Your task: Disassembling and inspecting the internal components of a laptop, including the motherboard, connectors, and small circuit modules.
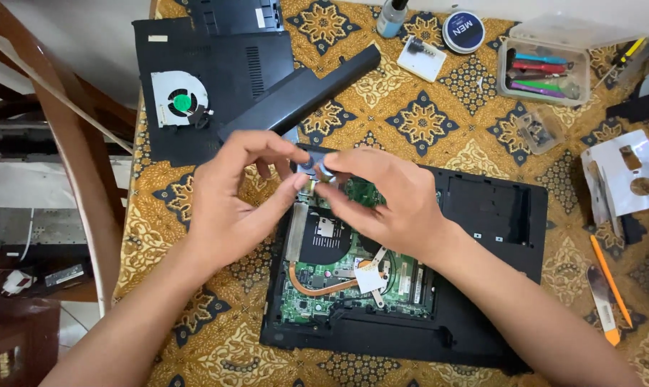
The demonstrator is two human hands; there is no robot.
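Head camera looked down on a table draped in a batik cloth (439,115) of gold, brown and dark blue medallions. Both bare hands met over the upper edge of an opened laptop base (482,287), a matte black plastic shell with its green circuit board (353,283) exposed and a curved copper heat pipe (317,285) running across it. The left hand (228,204) and the right hand (385,197) each pinched, with thumb and fingertips drawn narrow, a small bluish-grey part (314,166) held between them just above the board; its exact kind could not be told.

Above the left hand lay a long black rectangular battery (303,93), slanted across a flat black bottom cover (217,93) that carried a round cooling fan (181,100) with a green hub. Further right sat a round dark tin (463,31), a clear plastic box (546,72) of coloured tools, and a bent silvery metal plate (629,175). An orange pry tool (611,279) rested near the right edge.
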